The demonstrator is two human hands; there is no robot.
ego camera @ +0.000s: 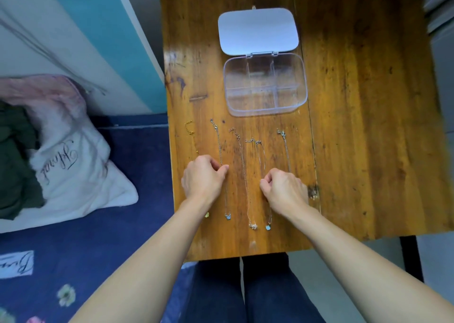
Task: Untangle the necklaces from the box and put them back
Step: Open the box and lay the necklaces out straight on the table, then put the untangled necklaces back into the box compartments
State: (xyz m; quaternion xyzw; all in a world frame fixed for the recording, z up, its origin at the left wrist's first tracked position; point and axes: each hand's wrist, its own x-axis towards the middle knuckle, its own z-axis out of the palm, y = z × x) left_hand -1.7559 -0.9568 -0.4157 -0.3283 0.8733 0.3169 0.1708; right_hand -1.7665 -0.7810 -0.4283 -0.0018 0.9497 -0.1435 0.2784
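Observation:
Several necklaces lie stretched out side by side on the wooden table [368, 126]. From left to right they are a gold one [190, 131], a silver one with a blue pendant [219, 148], a rose chain [242, 155], a thin one with a pale blue pendant [263, 155] and a silver one [286, 148]. My left hand [202, 179] is curled, its fingertips pinched at the silver blue-pendant chain. My right hand [285, 191] is curled, its fingertips pinched at the thin chain. Behind them stands the clear compartment box [303, 81], its white lid [258, 30] open; its compartments look empty.
The table's left edge borders a bed with a blue cover [98, 236] and a white pillow [73, 175]. A light wall [73, 40] lies beyond the bed. My legs [245, 293] are under the table's near edge. Bare wood extends to the right of the box.

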